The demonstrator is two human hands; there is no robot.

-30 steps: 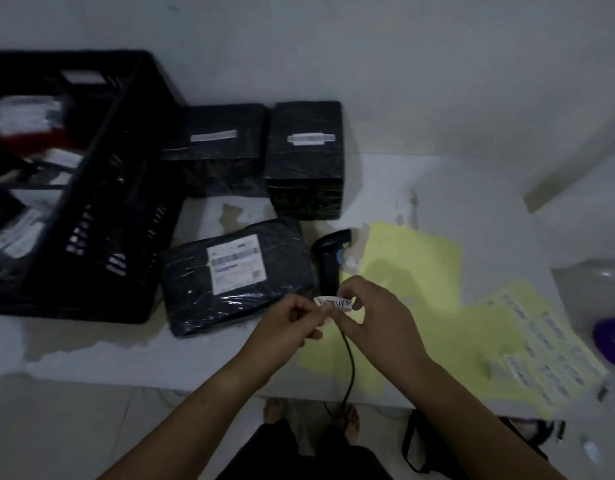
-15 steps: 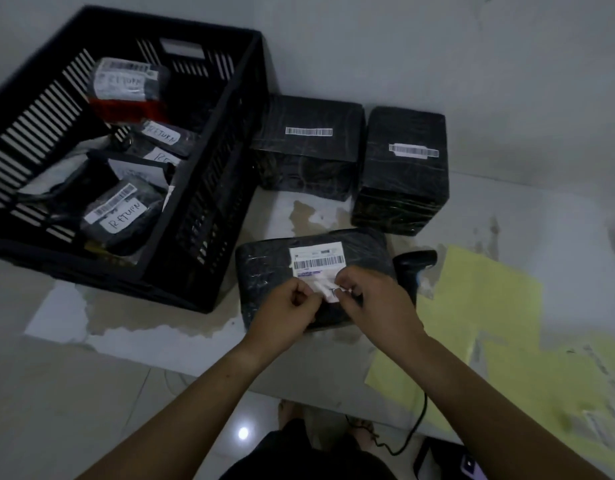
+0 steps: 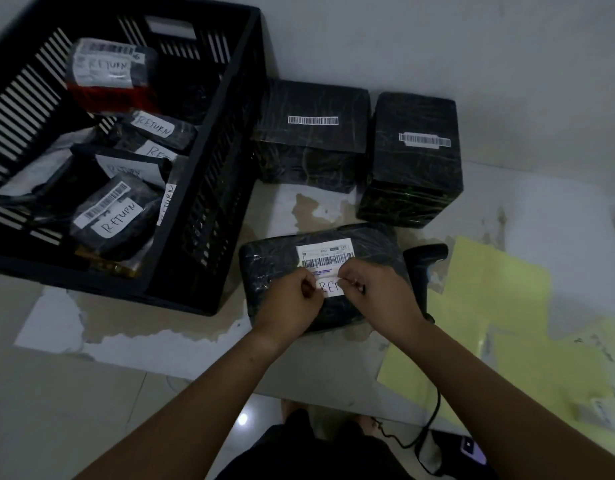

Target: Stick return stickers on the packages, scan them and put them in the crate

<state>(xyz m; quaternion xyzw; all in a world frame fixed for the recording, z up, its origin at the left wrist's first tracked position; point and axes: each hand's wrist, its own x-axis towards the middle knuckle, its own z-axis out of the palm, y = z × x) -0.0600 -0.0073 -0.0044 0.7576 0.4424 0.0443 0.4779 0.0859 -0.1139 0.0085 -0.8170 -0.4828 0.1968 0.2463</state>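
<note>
Sticking step: left hand (image 3: 292,301) and right hand (image 3: 380,296) pinch the white return sticker (image 3: 330,288) onto the black film-wrapped package (image 3: 273,258); next, smooth it, then scan

The crate (image 3: 226,188) blocks the left but is open on top; a wide box (image 3: 313,150) and a tall box (image 3: 415,174) close the back, a scanner (image 3: 424,261) the right; the near table (image 3: 143,318) lies free.
</note>
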